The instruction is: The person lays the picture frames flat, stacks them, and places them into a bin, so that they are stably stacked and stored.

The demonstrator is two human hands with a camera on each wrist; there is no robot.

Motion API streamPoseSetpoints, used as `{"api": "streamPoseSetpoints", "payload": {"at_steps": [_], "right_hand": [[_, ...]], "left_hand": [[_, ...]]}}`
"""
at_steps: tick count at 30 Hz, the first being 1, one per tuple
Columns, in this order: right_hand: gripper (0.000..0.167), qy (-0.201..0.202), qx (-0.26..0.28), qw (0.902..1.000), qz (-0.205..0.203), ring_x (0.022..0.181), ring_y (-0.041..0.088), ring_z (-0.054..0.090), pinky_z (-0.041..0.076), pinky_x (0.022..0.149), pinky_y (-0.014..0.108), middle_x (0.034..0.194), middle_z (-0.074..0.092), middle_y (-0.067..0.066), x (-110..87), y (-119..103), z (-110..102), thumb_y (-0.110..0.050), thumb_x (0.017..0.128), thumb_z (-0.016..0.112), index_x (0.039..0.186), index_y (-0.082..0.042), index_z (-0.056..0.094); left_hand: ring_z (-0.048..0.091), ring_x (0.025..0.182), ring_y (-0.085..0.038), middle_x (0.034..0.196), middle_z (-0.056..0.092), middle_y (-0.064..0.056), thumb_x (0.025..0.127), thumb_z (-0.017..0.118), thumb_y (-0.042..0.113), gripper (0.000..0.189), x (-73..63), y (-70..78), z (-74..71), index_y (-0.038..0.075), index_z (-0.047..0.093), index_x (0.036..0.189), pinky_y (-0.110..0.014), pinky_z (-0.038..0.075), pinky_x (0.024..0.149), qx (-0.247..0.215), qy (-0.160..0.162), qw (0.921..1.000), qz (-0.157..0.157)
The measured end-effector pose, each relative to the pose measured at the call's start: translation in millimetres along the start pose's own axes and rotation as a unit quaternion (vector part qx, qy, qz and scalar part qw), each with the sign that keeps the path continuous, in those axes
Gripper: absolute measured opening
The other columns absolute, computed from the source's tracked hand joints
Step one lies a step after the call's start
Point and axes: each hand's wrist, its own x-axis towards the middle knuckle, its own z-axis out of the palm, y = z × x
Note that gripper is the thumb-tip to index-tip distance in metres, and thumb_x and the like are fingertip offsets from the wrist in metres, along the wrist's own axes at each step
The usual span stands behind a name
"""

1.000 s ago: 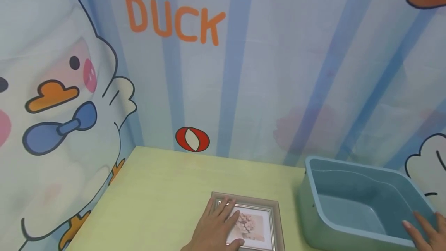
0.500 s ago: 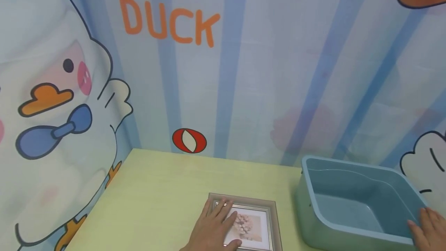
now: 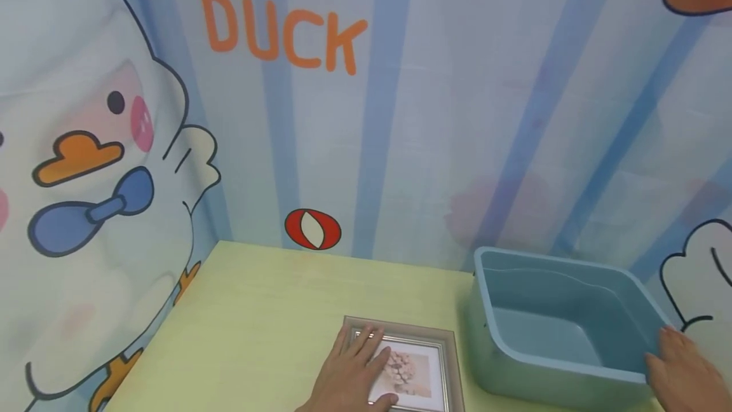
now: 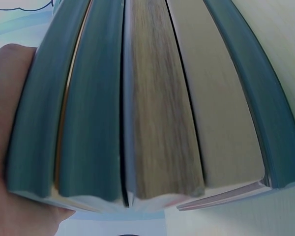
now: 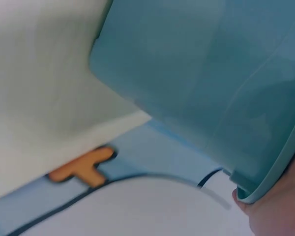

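My left hand [image 3: 349, 370] rests, fingers straight, on a picture frame [image 3: 420, 383] with a silvery border and a pink flower print. In the left wrist view, this hand lies against the top of a stack of several picture frames [image 4: 162, 123], whose teal, wood-grain and beige edges show. My right hand [image 3: 683, 367] grips the rim of a blue-green plastic bin [image 3: 572, 386] at its right end. The right wrist view shows the bin's wall [image 5: 196, 64], with fingers [image 5: 275, 216] at the rim. Nothing shows inside the bin.
A pale yellow-green tabletop [image 3: 269, 323] lies under the things. Behind it hangs a blue-striped cloth backdrop [image 3: 434, 145] printed with "DUCK", and a cartoon duck covers the left side. A narrow gap separates the bin from the frame stack.
My right hand has closed on the bin's right rim, and the bin has shifted left, closer to the frame stack. My left hand has stayed on the top frame.
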Motion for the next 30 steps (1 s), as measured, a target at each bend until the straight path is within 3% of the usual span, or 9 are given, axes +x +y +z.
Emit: {"api": "streamPoseSetpoints", "payload": {"at_steps": [6, 11, 14, 21, 30], "right_hand": [[0.064, 0.018, 0.012, 0.9976, -0.066, 0.131, 0.064, 0.023, 0.028, 0.107, 0.074, 0.141, 0.024, 0.051, -1.8, -27.3, -7.1, -0.021, 0.101, 0.027, 0.136, 0.032, 0.023], [0.065, 0.039, 0.032, 0.9878, -0.147, 0.125, 0.065, 0.025, 0.032, 0.1, 0.075, 0.135, 0.024, 0.055, -2.2, -42.4, -13.0, -0.023, 0.104, 0.021, 0.132, 0.035, 0.025], [0.066, 0.046, 0.042, 0.9831, -0.172, 0.121, 0.064, 0.027, 0.034, 0.096, 0.075, 0.133, 0.025, 0.056, -1.3, -45.6, -13.8, -0.025, 0.105, 0.018, 0.131, 0.035, 0.026], [0.063, 0.087, 0.059, 0.9754, -0.194, 0.123, 0.065, 0.026, 0.032, 0.095, 0.076, 0.133, 0.026, 0.056, 4.2, -55.2, -13.8, -0.022, 0.104, 0.021, 0.131, 0.035, 0.026], [0.062, 0.097, 0.06, 0.9737, -0.197, 0.125, 0.066, 0.027, 0.033, 0.097, 0.075, 0.135, 0.026, 0.056, 3.3, -77.2, -14.2, -0.021, 0.104, 0.025, 0.13, 0.035, 0.03]], "left_hand": [[0.029, 0.152, -0.021, 0.163, 0.035, 0.001, 0.094, 0.034, 0.075, 0.074, 1.4, -0.4, 2.2, 0.025, 0.052, 0.146, -0.053, 0.021, 0.125, 0.006, 0.006, 1.0, 0.001], [0.029, 0.152, -0.021, 0.163, 0.034, 0.001, 0.094, 0.035, 0.074, 0.074, 1.3, -0.5, 1.2, 0.025, 0.052, 0.146, -0.053, 0.02, 0.125, 0.005, 0.0, 1.0, -0.003], [0.028, 0.153, -0.021, 0.163, 0.033, 0.001, 0.093, 0.036, 0.074, 0.074, 0.4, -0.3, -0.7, 0.026, 0.051, 0.147, -0.053, 0.02, 0.125, -0.001, -0.007, 0.9999, -0.008], [0.027, 0.153, -0.021, 0.164, 0.032, 0.001, 0.093, 0.038, 0.073, 0.073, -1.4, -2.2, -2.5, 0.025, 0.051, 0.147, -0.053, 0.019, 0.125, -0.017, -0.011, 0.9997, -0.013], [0.026, 0.153, -0.022, 0.164, 0.032, 0.001, 0.093, 0.037, 0.074, 0.074, 0.7, -2.9, 2.3, 0.026, 0.051, 0.147, -0.053, 0.017, 0.126, -0.018, -0.001, 0.9998, -0.008]]}}
